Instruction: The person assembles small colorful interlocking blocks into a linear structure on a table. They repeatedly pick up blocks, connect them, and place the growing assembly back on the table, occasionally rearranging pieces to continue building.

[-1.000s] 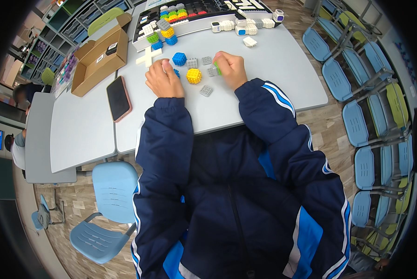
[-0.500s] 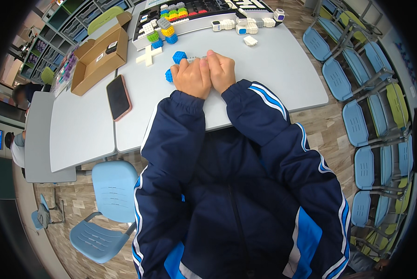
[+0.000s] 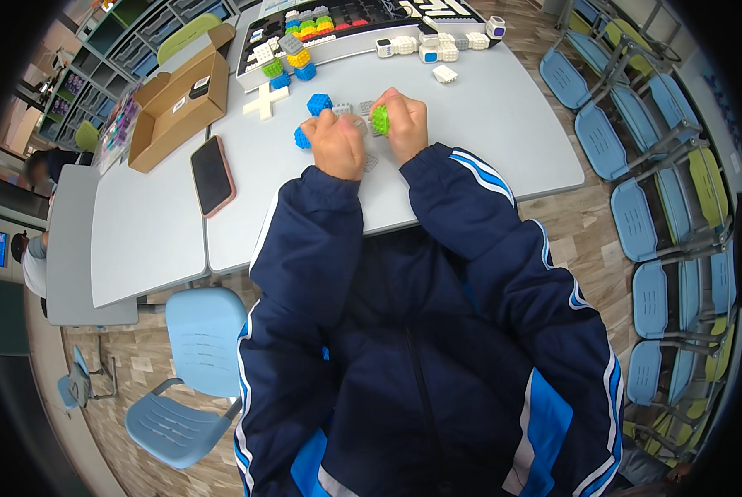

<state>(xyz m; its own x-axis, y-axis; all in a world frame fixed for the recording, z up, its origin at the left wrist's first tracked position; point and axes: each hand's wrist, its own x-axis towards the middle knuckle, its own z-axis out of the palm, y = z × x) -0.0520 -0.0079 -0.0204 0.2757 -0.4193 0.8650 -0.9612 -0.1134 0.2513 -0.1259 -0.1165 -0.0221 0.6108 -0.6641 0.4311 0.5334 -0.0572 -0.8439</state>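
Both hands are raised together over the grey table (image 3: 487, 141). My right hand (image 3: 406, 124) is closed on a green studded block (image 3: 380, 120). My left hand (image 3: 335, 145) is curled beside it, and a small grey piece (image 3: 356, 125) shows between the two hands, seemingly pinched by the left fingers. A blue studded block (image 3: 302, 137) peeks out at the left hand's outer edge. Another blue block (image 3: 319, 103) lies on the table just beyond. Flat grey pieces (image 3: 371, 162) lie around the hands.
A black tray (image 3: 363, 45) of coloured and white blocks stands at the far edge, with a white cross piece (image 3: 265, 101) nearby. A phone (image 3: 214, 174) and an open cardboard box (image 3: 176, 108) lie to the left. Blue chairs (image 3: 636, 215) line the right; another chair (image 3: 197, 364) stands lower left.
My hands came together from apart, then lifted slightly. The right hand now shows a green block; the yellow block that lay between them is out of sight.
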